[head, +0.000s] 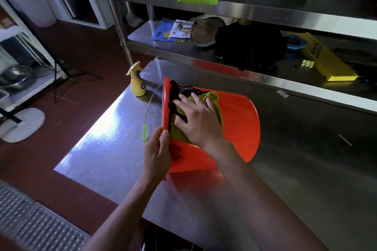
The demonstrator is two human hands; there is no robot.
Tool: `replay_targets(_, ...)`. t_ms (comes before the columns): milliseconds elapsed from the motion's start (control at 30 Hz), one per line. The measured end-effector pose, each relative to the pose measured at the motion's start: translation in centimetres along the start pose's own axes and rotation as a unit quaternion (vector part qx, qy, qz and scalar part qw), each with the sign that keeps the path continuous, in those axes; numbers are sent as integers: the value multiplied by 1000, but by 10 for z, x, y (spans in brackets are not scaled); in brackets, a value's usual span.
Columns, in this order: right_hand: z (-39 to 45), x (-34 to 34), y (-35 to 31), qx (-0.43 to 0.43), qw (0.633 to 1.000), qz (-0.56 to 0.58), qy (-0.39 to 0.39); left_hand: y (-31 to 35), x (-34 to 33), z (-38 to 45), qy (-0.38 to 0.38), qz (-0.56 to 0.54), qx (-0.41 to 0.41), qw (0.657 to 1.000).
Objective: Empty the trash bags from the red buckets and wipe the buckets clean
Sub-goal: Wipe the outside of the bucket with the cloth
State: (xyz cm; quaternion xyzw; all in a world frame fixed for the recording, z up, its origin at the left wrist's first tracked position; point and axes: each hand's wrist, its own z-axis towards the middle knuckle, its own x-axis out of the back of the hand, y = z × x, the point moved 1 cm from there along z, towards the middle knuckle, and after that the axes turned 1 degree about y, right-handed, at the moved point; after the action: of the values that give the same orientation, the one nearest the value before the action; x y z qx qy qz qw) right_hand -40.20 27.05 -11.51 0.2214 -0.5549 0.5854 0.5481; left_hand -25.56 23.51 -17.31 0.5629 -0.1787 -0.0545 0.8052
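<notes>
The bucket (230, 128) lies on its side near the bench's (106, 149) left edge, mouth turned left, wire bail (152, 100) hanging out past the rim. The left hand (156, 153) has its fingers (164, 138) pinched shut on the near part of the rim. The right hand (195, 120) is spread flat, nearly fully open, pressing a cloth (212, 98) against the bucket's wall rather than gripping it. Something black, maybe leftover bag, shows at the rim; I cannot tell for sure.

From where I stand, the worry is rolling: a round bucket on slick steel, steadied by 1 pinch only. A hard wipe toward the left could push it off that edge, or slip the rim from the fingers. The bottle (138, 85) at the far-left corner sits close enough for the bail to knock it off. An ungripped cloth could also bunch and slide.
</notes>
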Motion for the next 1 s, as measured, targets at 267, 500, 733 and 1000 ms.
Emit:
replay_targets(267,-14,3,27,-24,999,23,41,-2,7,5,-43,-36,34,998)
replay_targets(500,-41,2,41,-18,999,25,43,39,-6,73,-41,-53,228,971)
replay_targets(733,-63,4,74,-59,994,47,76,42,-27,98,-42,29,212,976)
replay_targets(1000,-85,10,119,-143,982,49,111,51,-34,62,-39,20,124,991)
